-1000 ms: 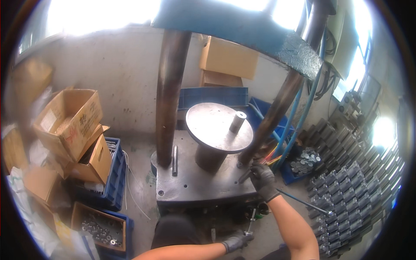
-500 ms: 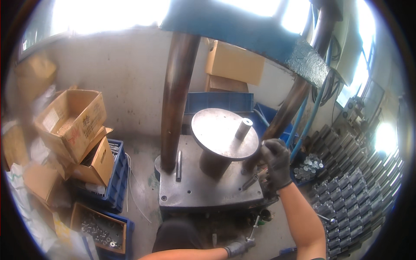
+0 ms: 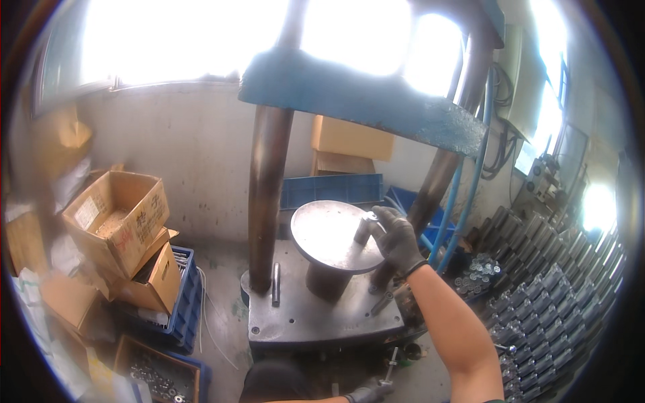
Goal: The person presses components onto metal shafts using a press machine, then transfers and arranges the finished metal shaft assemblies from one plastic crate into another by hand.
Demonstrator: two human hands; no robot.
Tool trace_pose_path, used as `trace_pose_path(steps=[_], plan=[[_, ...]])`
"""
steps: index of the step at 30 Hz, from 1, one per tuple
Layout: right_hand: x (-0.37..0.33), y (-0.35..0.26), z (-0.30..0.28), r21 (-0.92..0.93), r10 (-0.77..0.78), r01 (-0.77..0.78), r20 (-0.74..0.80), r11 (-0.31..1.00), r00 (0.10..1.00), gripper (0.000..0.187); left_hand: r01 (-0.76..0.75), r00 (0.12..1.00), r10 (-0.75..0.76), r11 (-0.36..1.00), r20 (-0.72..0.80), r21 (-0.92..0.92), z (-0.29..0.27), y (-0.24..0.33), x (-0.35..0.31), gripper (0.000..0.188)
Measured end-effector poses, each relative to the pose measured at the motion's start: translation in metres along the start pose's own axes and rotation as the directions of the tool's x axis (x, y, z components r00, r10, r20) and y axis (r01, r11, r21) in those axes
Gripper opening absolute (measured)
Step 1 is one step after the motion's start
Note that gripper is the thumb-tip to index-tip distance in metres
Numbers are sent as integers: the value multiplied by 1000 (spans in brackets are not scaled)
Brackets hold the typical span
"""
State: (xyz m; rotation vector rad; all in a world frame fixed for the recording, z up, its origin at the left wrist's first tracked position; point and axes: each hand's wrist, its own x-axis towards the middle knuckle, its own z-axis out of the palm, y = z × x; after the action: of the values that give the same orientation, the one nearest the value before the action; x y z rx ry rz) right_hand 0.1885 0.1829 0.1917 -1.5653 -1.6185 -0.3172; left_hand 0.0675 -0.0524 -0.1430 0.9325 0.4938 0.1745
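Note:
A short metal cylinder (image 3: 361, 233) stands upright on the round steel plate (image 3: 322, 228), which tops a thick pedestal (image 3: 326, 280). My right hand (image 3: 398, 243), in a dark grey glove, reaches to the cylinder's top, its fingers closed on a small shiny metal piece (image 3: 371, 215). Whether that piece touches the cylinder I cannot tell. Low in the picture, my gloved left hand (image 3: 369, 390) is closed around the lower end of a thin metal lever (image 3: 392, 366). The left fingers are partly hidden.
A blue press beam (image 3: 363, 101) spans above, between thick steel columns (image 3: 267, 201). A dark rod (image 3: 276, 285) stands on the press base (image 3: 302, 322). Cardboard boxes (image 3: 121, 221) and a blue crate (image 3: 181, 302) are at left; stacked metal tubes (image 3: 544, 322) fill the right.
My right hand has moved left and inward, from beside the round plate to the cylinder's top. The left hand stays at the lever. The view has tilted up.

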Motion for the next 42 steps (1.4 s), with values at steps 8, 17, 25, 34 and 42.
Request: trace_pose_path(steps=[8, 17, 25, 34, 42], plan=[[-59, -17, -116, -345, -192, 373, 458, 861, 868, 18, -6, 999, 7, 1000, 42, -15, -6, 29, -23, 22], [-208, 1, -299, -659, 520, 205, 716, 723, 466, 47, 332, 729, 455, 419, 512, -845, -52, 29, -5, 28], [-266, 20, -323, -611, 489, -99, 514, 786, 705, 46, -584, 394, 882, 456, 256, -672, -38, 328, -81, 43], [-185, 38, -274, -430, 208, -262, -170, 864, 963, 46, -881, 275, 931, 344, -240, 325, -58, 472, -32, 52], [-141, 72, -282, -428, 390, -492, -306, 758, 868, 73, -773, 394, 895, 446, -209, 451, -63, 503, -8, 42]])
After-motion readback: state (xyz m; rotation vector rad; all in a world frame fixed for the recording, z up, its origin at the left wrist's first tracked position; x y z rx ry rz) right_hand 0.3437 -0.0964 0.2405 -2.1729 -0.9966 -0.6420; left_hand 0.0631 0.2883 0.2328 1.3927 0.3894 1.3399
